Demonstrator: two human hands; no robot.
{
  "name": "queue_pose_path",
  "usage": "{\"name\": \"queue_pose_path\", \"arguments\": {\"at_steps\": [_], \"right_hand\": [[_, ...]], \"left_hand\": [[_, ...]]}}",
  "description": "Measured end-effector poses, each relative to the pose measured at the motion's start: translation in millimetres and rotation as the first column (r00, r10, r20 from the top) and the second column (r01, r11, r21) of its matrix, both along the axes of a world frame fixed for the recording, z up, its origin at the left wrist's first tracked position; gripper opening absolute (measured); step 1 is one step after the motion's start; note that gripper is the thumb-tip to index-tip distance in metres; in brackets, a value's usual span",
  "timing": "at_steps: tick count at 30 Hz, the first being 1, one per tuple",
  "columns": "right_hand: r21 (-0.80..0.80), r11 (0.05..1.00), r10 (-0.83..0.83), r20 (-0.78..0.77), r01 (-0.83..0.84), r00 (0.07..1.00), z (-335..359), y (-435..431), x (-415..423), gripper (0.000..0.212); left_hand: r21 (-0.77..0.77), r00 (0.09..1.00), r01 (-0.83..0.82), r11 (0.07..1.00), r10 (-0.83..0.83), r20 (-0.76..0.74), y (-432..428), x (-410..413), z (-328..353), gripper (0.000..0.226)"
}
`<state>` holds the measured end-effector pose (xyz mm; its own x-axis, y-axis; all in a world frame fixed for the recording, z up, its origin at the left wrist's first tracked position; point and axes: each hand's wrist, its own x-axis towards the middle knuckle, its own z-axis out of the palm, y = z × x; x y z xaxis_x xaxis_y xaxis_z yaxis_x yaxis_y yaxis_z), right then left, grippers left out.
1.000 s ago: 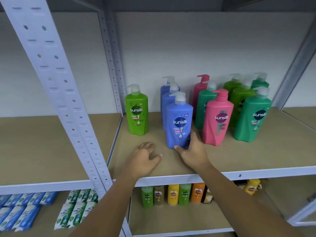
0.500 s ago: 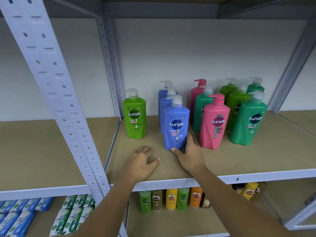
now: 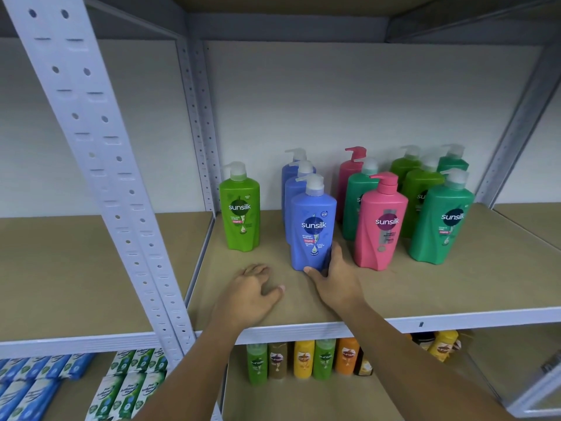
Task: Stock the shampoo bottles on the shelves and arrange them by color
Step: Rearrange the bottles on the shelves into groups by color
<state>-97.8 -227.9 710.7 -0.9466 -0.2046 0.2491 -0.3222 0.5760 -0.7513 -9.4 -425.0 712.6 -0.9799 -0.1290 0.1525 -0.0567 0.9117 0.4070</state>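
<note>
Head view: against half a second ago little has changed. The right hand (image 3: 334, 284) still has its grip on the base of the front blue bottle (image 3: 313, 226), thumb at the lower front edge and fingers curled round the right side. The bottle stands upright in the same spot on the shelf board (image 3: 425, 287); only the camera has tipped a little. The left hand (image 3: 252, 291) stays just left of and nearer than that bottle, resting on the board with loosely curled fingers, its grip released and holding nothing. Directly behind the front blue bottle, two more blue bottles (image 3: 296, 189) stand in file towards the back wall. To its left there is bare board up to a lone light green bottle (image 3: 241, 214), which stands near the rear post. To its right, past a narrow gap, stands a pink bottle (image 3: 381, 226), and beyond that a dark green bottle (image 3: 440, 223), with a mixed cluster of pink and green ones behind them. In front of the blue bottle the board runs bare to the shelf's front rail (image 3: 455, 319). Below it, on the lower shelf, stands a row of small bottles (image 3: 303, 358).
</note>
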Motion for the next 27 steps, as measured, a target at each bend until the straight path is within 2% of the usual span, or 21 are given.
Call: {"name": "queue_pose_path", "arguments": {"at_steps": [14,18,23,27], "right_hand": [[0.042,0.999,0.013,0.020,-0.014,1.000,2.1,1.7,3.4,0.070],[0.204,0.978,0.033,0.045,-0.042,0.998,1.1,10.2,10.1,0.052],[0.464,0.874,0.158,0.016,-0.147,0.987,4.7,39.9,33.8,0.060],[0.570,0.788,0.263,0.031,-0.233,0.964,11.4,70.8,48.9,0.060]], "left_hand": [[-0.009,1.000,0.004,1.000,-0.004,0.012,-0.1,1.0,-0.4,0.069],[-0.025,0.998,0.032,0.999,-0.031,0.049,1.9,9.7,3.3,0.066],[-0.063,0.991,0.125,0.990,-0.121,0.063,10.7,24.8,8.6,0.058],[-0.071,0.978,0.210,0.975,-0.209,0.025,30.9,31.4,11.4,0.051]]}}
